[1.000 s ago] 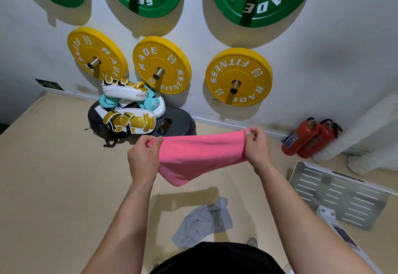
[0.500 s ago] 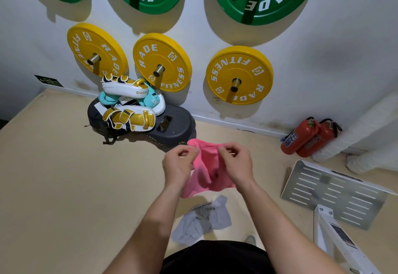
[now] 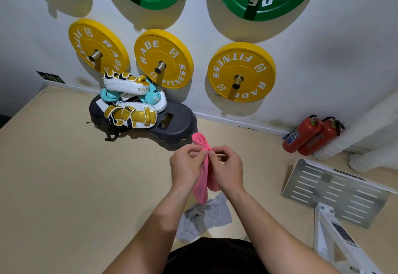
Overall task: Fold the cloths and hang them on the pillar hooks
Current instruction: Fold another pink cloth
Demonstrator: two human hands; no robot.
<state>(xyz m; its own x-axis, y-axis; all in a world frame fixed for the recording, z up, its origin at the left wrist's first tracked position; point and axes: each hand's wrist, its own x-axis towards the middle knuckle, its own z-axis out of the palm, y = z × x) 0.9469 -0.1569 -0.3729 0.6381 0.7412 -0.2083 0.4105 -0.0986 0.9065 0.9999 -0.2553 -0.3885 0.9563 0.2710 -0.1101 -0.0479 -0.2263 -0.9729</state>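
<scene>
A pink cloth (image 3: 202,185) hangs doubled over between my hands, a fold of it sticking up above my fingers. My left hand (image 3: 186,167) and my right hand (image 3: 226,169) pinch its top edges together, fingertips nearly touching. Below them a crumpled grey cloth (image 3: 204,217) lies on the beige floor near my feet. No pillar hooks are in view.
Boxing pads (image 3: 131,103) are piled on a black step platform (image 3: 176,123) against the wall. Yellow weight plates (image 3: 241,71) and green ones hang on wall pegs. Two red fire extinguishers (image 3: 310,133) stand at right, beside a perforated metal plate (image 3: 336,189) and white frame (image 3: 336,239).
My hands have come together from wide apart, folding the stretched pink cloth in half so that it now hangs narrow between them.
</scene>
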